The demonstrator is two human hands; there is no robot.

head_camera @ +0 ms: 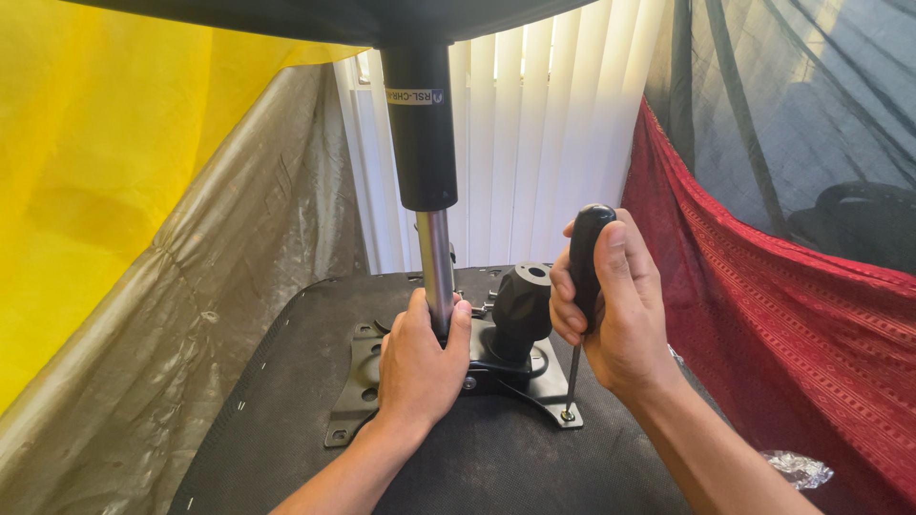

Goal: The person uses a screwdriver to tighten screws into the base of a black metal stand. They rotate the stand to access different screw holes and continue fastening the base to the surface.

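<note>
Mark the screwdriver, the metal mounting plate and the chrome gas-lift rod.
screwdriver (584, 267), head view, on its black handle
metal mounting plate (355, 393), head view, on its bare left wing
chrome gas-lift rod (435, 257), head view, on its shiny shaft

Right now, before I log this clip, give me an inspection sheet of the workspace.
Surface: upturned black seat underside, fabric stapled at the edge.
Job's things: black metal plate on it; chrome gas cylinder upright; black knob; screwdriver, tip on a corner screw.
Clutter: crumpled foil.
Hands: left hand grips the cylinder base; right hand holds the screwdriver.
Cables: nothing seen.
Surroundings: yellow sheet, grey tarp, white blinds, red cloth.
</note>
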